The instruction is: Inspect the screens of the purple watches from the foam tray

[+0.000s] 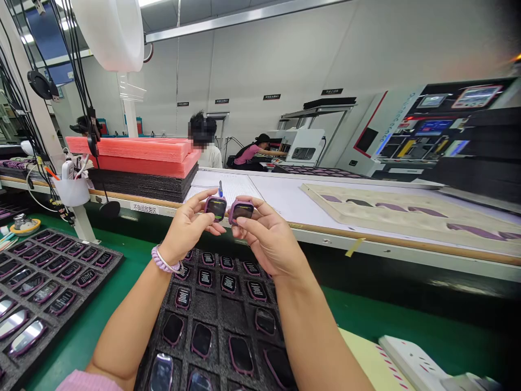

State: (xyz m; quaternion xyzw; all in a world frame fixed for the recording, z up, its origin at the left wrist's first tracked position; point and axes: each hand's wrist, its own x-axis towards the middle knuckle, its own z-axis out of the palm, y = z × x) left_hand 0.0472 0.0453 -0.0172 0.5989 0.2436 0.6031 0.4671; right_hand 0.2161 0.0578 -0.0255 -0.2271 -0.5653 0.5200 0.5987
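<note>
Two purple-cased smartwatches without straps are held up side by side above the bench. My left hand (194,218) is closed on the left smartwatch (216,208), thumb at its lower edge. Closed around the right smartwatch (242,209) is my right hand (264,233), its thumb on the lower part of the screen. Both screens face me and show faint lit marks. Below my hands lies a black foam tray (211,304) with rows of similar watches, some screens lit with white text. Two neighbouring pockets in its middle hold no watch.
Another foam tray of watches (44,282) lies at the left on the green bench. Pink foam sheets (134,155) are stacked on black foam on the shelf. A beige tray (366,209) with purple straps is at right. A power strip (411,361) sits lower right. Two co-workers are beyond.
</note>
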